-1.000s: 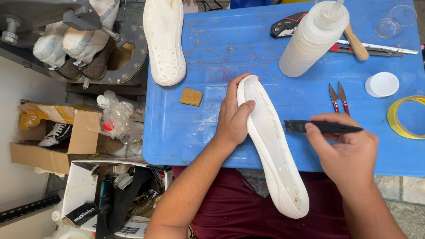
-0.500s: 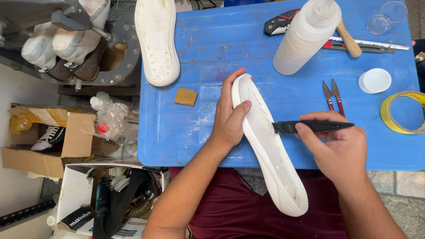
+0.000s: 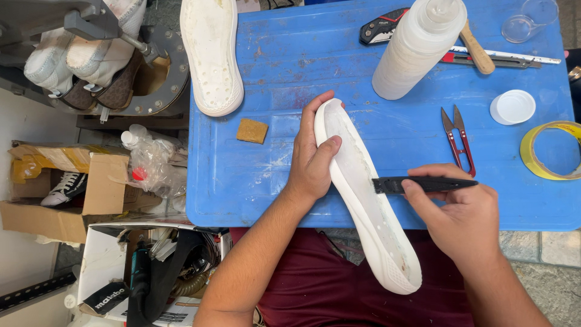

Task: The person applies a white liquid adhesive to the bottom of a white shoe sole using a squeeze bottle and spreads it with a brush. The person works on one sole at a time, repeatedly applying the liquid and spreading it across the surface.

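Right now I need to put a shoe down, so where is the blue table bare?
The blue table is bare left of the left hand, below the tan sponge, and between the glue bottle and the second white sole. It is crowded at right: thread snips, white cap, yellow tape roll.

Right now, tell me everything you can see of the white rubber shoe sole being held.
The white rubber shoe sole is long and cupped, inner side up, with a raised rim and small holes near the heel. It lies slanted, toe on the blue plastic table, heel hanging over the edge above the lap. The left hand grips its toe end; the black brush in the right hand touches its inside.
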